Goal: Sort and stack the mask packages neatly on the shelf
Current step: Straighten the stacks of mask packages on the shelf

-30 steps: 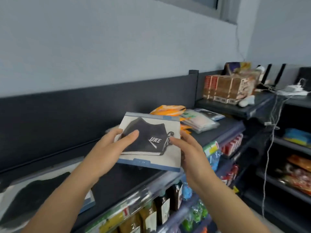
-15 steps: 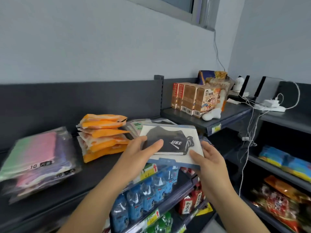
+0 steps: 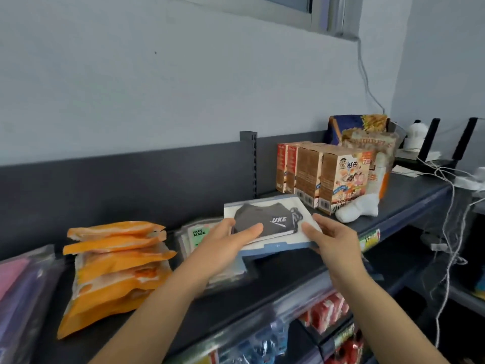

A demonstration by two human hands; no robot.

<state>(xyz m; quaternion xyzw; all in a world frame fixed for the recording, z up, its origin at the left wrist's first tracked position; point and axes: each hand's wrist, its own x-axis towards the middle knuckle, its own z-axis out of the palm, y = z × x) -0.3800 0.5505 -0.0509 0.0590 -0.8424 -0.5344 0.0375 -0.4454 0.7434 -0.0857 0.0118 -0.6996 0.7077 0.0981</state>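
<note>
Partly done: orange packs [image 3: 115, 261] stacked on shelf [image 3: 283, 279], clear face-mask packs [image 3: 194, 236] beside. Left hand [image 3: 223, 245] and right hand [image 3: 328, 240] both grip black mask package [image 3: 270, 223] above shelf, not yet placed.

Mask pack [image 3: 199, 234] half hidden, bottles [image 3: 265, 337] blurred

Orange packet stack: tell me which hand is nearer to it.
Left. The left hand grips the black mask package by its left edge, a short way right of the orange packet stack. The right hand holds the package's right edge, farther off.
</note>
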